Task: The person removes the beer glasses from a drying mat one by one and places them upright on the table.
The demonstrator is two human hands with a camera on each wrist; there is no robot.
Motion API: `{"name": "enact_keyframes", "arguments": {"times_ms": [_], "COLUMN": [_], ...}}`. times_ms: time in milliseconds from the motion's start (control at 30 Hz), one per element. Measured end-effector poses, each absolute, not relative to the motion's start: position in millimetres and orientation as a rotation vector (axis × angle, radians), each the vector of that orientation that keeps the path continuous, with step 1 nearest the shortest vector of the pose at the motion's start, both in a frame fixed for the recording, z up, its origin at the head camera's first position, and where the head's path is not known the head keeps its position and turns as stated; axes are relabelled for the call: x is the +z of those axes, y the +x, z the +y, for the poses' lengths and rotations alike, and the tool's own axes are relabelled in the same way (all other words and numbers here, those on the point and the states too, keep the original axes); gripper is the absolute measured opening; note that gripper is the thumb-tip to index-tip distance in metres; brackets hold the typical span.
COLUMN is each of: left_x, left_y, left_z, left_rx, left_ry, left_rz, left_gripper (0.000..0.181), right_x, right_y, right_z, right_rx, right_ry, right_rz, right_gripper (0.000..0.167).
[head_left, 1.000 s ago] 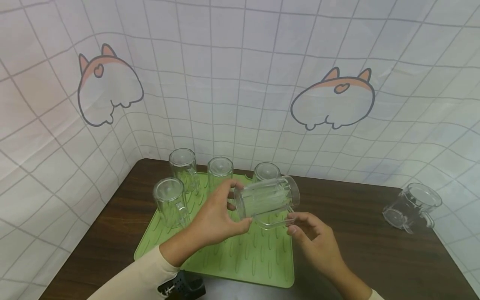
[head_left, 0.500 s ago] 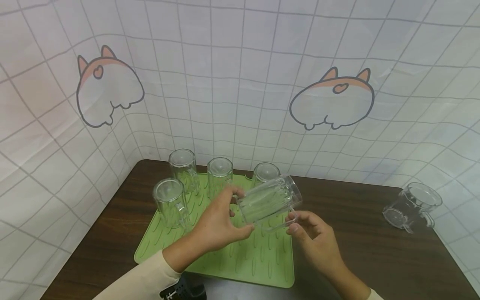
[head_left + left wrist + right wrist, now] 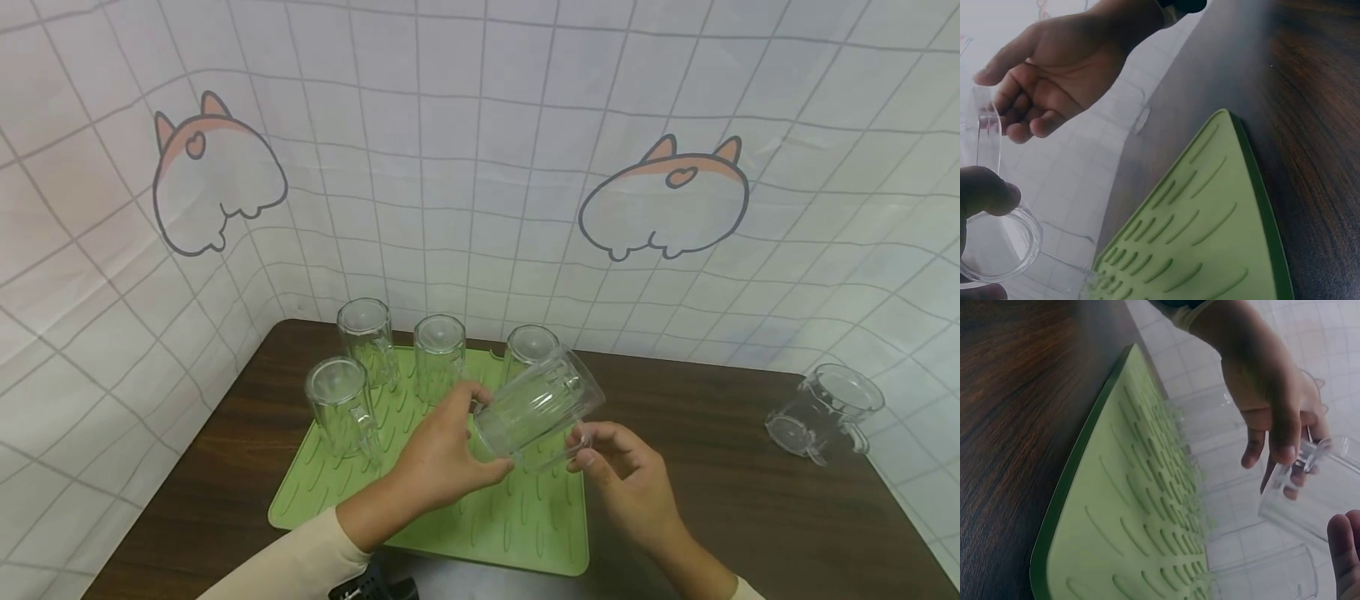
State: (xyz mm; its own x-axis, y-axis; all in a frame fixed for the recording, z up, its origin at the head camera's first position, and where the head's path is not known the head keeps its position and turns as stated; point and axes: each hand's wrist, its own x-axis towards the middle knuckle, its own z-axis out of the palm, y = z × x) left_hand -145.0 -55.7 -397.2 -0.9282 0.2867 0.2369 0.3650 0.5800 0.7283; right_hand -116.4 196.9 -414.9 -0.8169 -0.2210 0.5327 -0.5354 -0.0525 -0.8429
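A clear glass mug (image 3: 536,404) is held tilted above the green drying mat (image 3: 450,521), one end up and to the right. My left hand (image 3: 438,454) grips its lower left end between thumb and fingers. At the other side, my right hand (image 3: 633,483) pinches the mug's handle between thumb and index finger. In the left wrist view, my left thumb (image 3: 991,190) lies by the round end of the mug. Behind the hands, several more mugs (image 3: 337,400) stand on the mat, seemingly upside down; the held mug partly covers one of them (image 3: 531,342).
Another clear mug (image 3: 832,408) stands on the dark wooden table (image 3: 720,442) at the far right. A white grid-patterned curtain (image 3: 465,167) with cartoon drawings encloses the back and sides. The mat has raised ridges and a low rim.
The held mug has turned to a steeper tilt, its right end higher. My left hand has shifted slightly to the right; the right hand has hardly moved.
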Motion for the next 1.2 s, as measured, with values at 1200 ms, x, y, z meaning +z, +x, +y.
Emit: {"name": "enact_keyframes", "arguments": {"times_ms": [1200], "left_x": [-414], "left_y": [-142], "left_z": [-41], "left_rx": [-1.262], "left_ry": [-0.507], "left_rz": [-2.707], "left_gripper": [0.079], "right_x": [-410], "right_y": [-107], "right_z": [177], "right_rx": [1.937], "right_ry": [0.961], "right_rz": [-1.993], "right_gripper": [0.020]}}
